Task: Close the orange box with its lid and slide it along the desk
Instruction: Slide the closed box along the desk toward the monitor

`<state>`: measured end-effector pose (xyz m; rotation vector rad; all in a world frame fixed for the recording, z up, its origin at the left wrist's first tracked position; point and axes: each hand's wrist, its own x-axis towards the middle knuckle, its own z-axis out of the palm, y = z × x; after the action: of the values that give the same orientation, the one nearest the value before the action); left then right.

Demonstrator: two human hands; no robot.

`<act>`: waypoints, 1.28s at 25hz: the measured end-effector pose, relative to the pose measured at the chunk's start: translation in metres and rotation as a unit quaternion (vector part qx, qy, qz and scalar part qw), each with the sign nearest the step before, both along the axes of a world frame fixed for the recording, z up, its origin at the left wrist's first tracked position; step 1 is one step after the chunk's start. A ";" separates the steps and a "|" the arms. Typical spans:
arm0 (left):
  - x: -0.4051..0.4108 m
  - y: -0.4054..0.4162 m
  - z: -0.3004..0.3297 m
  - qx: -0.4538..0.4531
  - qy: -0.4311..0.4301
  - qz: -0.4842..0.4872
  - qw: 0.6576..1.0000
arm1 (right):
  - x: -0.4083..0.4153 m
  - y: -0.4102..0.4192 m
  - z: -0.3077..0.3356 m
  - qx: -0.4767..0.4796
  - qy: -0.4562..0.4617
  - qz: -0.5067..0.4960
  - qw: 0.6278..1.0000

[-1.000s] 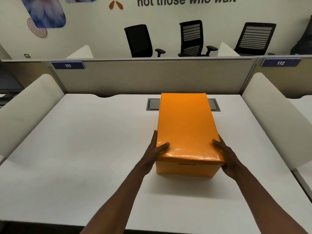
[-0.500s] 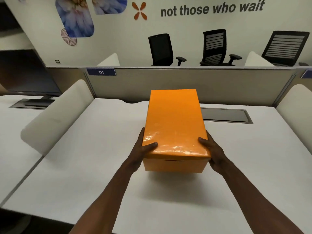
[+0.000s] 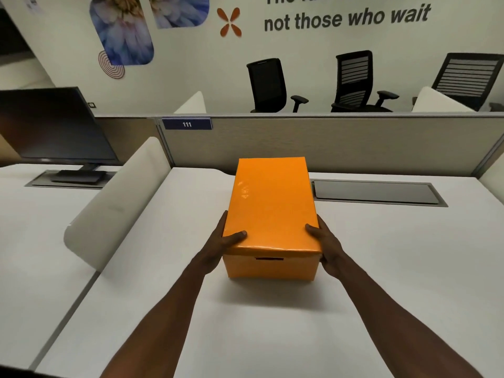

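Observation:
The orange box [image 3: 271, 264] stands on the white desk [image 3: 245, 323] with its glossy orange lid [image 3: 271, 203] fully seated on top. A small slot shows in the box's near end. My left hand [image 3: 222, 245] clasps the near left corner, thumb on the lid and fingers down the left side. My right hand [image 3: 324, 245] holds the near right corner the same way. The box's long axis points away from me, toward the partition.
A grey cable tray [image 3: 376, 192] lies in the desk just right of the box. A curved white divider [image 3: 120, 205] stands at the left, with a dark monitor [image 3: 51, 126] beyond it. The beige partition [image 3: 327, 143] closes the far edge.
The box, held in both hands, has slid left along the desk: it covered the cable tray before and now sits left of it. My view has swung left, showing the monitor.

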<state>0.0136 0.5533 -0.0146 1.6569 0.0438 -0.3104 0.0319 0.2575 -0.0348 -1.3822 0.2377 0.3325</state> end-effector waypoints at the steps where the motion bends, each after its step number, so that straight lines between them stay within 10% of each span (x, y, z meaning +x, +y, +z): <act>1: 0.003 0.004 -0.001 -0.002 0.000 -0.004 1.000 | 0.000 0.003 -0.003 0.004 0.000 -0.006 1.000; 32: 0.070 0.276 0.052 0.108 0.017 0.059 0.992 | 0.097 0.278 0.013 0.036 -0.023 0.086 0.995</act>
<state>0.0835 0.8290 0.0373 1.8543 0.2074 -0.2506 0.1293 0.5351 -0.0216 -1.3414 0.0667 0.4473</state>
